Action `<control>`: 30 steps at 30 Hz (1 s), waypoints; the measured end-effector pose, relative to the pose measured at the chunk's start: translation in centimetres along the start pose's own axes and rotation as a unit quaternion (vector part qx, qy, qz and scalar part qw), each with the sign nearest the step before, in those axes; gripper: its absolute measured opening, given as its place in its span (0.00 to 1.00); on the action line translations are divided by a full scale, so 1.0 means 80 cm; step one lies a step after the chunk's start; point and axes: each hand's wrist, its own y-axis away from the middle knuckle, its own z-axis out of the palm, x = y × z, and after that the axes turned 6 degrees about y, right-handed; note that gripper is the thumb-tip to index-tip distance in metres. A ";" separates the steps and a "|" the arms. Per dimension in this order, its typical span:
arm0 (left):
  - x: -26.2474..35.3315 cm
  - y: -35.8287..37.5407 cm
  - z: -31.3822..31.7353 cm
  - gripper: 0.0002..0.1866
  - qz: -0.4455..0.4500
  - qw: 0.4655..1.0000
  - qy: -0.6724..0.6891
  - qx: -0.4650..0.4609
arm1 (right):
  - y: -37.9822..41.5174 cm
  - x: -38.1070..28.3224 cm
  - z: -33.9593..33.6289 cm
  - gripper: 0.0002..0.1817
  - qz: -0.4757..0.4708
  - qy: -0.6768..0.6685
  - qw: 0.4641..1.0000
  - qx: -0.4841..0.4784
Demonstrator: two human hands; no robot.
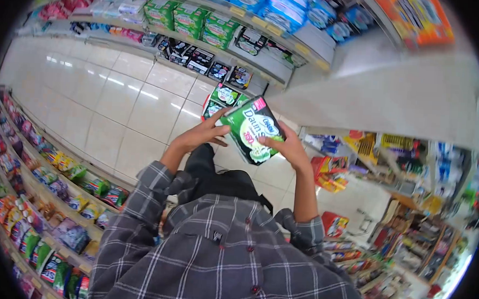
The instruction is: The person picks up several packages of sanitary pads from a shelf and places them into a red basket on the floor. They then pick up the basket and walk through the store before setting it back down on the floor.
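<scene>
A green and black pack of sanitary pads (251, 131), printed "Charm Daun Sirih" and "350", is held tilted in front of my body. My right hand (291, 147) grips its right edge, thumb across the front and the other fingers mostly hidden behind. At the left edge, my left hand (201, 135) has thumb and fingers around the pack's side. Just beyond the held pack, similar green and black packs (224, 94) sit in a red container (205, 105), partly covered by the held one.
Shelves of packaged goods (189, 19) run along the far side, with a white shelf end panel (394, 87) to the right. Another shelf row (57, 216) curves along the left. Tiled floor (112, 99) lies between them. Red and yellow packs (329, 173) stand at right.
</scene>
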 end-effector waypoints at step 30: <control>-0.074 0.127 0.093 0.46 0.102 0.984 -0.016 0.146 | 0.132 0.091 0.130 0.37 -0.231 -0.187 0.929 0.222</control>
